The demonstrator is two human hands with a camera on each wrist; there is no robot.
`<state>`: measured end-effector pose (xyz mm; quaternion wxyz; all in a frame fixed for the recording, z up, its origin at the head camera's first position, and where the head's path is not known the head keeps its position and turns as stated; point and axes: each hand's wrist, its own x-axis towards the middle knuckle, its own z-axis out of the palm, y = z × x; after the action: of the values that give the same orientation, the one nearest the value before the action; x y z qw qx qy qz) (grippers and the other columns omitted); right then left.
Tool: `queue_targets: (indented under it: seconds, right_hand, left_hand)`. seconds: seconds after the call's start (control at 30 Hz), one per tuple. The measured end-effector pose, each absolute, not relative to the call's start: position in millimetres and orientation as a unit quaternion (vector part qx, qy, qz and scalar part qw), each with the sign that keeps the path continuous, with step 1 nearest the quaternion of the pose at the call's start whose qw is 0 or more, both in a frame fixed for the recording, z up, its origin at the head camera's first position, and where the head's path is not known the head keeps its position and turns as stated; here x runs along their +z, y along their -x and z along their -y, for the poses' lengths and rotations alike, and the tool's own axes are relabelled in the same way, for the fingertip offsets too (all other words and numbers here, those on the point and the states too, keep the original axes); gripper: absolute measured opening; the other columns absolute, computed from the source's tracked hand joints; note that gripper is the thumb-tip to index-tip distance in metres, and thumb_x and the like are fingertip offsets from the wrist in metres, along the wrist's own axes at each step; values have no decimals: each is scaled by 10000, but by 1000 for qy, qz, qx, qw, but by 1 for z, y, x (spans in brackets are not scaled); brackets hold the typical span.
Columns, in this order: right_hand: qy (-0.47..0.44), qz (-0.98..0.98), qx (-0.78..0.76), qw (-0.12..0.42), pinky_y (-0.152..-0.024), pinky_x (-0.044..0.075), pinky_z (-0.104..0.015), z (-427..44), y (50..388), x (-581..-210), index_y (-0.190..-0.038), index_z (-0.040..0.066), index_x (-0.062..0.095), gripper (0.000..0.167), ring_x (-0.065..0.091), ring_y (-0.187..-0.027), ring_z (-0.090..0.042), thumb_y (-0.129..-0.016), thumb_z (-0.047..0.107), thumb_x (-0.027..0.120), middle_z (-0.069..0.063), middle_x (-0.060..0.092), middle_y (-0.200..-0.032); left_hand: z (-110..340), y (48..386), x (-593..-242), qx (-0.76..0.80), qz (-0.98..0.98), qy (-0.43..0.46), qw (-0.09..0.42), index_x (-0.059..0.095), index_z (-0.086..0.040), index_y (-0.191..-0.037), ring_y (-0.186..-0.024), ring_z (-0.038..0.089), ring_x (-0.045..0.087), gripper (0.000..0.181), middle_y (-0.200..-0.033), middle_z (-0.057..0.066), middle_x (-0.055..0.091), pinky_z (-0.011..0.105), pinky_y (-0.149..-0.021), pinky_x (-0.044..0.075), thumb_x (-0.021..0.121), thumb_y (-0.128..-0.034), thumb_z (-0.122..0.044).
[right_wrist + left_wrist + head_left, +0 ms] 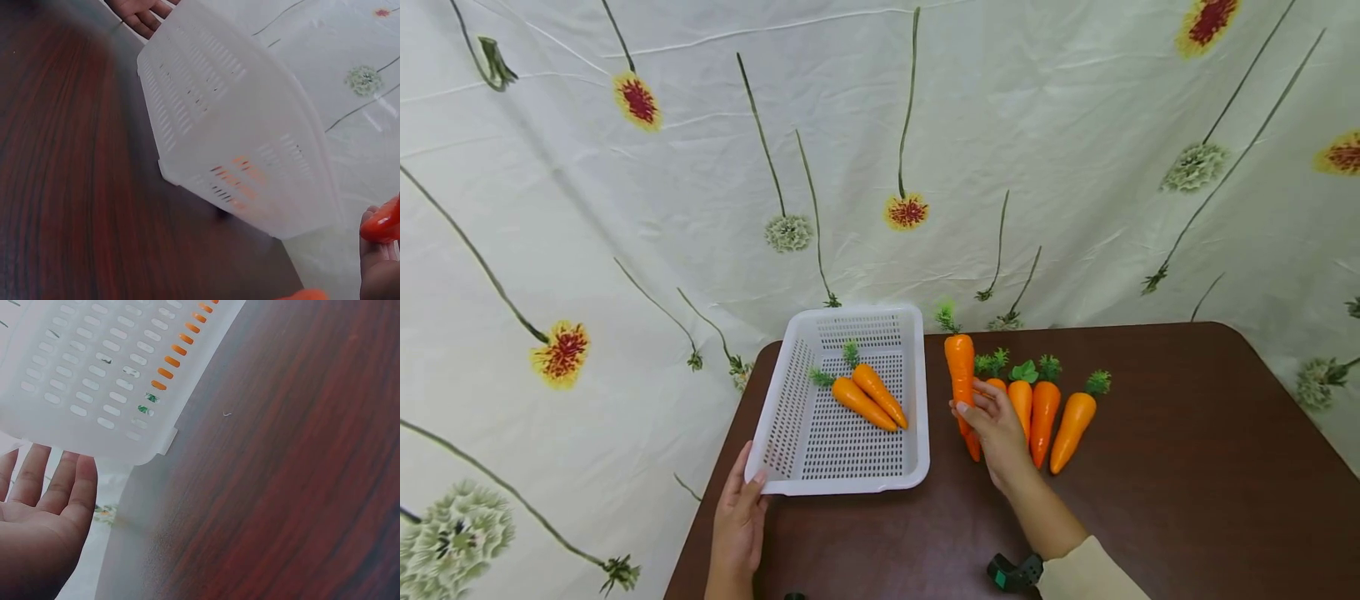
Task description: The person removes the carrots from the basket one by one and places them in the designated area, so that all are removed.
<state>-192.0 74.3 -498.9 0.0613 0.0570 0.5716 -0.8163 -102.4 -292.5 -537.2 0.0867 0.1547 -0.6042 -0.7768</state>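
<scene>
A white plastic basket point(917, 450) stands at the left of the table, with two orange toy-like carrots point(880, 393) with green tops lying inside. My left hand point(739, 525) grips the basket's near left corner, thumb on the rim; in the left wrist view, the fingers point(59, 481) reach under the rim. Just right of the basket, my right hand point(1000, 433) holds a carrot point(959, 362) by its lower part, green top pointing away. In the right wrist view, only the end of that carrot point(382, 224) shows at the edge.
Several more carrots point(1072, 429) lie in a row on the dark brown table point(1187, 467), beside and partly behind my right hand. A black band-like device point(1017, 573) is at the right wrist. A flower-patterned white cloth point(1037, 125) hangs behind the table.
</scene>
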Motion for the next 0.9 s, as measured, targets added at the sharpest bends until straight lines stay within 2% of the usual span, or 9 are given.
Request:
queue_targets:
  seconds: [0.23,0.47,0.6,0.9]
  right_hand:
    - [-77,-570,-818,35,-954,545,-241,-83,189,-511,-1411,38,398,506,721,-1031,-158,-967,24,639,-55,576,-1168]
    - [-113,-583,-804,36,-929,536,-219,-94,182,-516,-1428,53,390,526,710,-986,-75,-972,76,651,-2,572,-1146]
    - [-115,-575,-810,26,-911,537,-222,-103,179,-518,-1405,57,386,495,720,-1014,-105,-978,62,638,-3,566,-1144]
    - [-142,-587,-797,7,-856,512,-204,-122,171,-520,-1318,152,437,400,697,-957,-25,-984,126,656,76,589,-1095]
  left_hand:
    - [292,101,-535,-778,603,-151,90,332,-192,-1589,-1226,16,611,565,-1405,-132,558,167,-966,504,523,-1058,-167]
    - [292,101,-535,-782,600,-148,85,310,-178,-1597,-1232,20,604,575,-1408,-135,556,175,-972,499,515,-1060,-163]
    - [293,101,-536,-781,601,-141,89,316,-181,-1595,-1230,23,603,572,-1406,-135,556,178,-968,502,518,-1059,-166]
    - [292,101,-538,-779,606,-127,96,334,-190,-1588,-1233,17,606,563,-1403,-145,561,181,-966,508,523,-1059,-170]
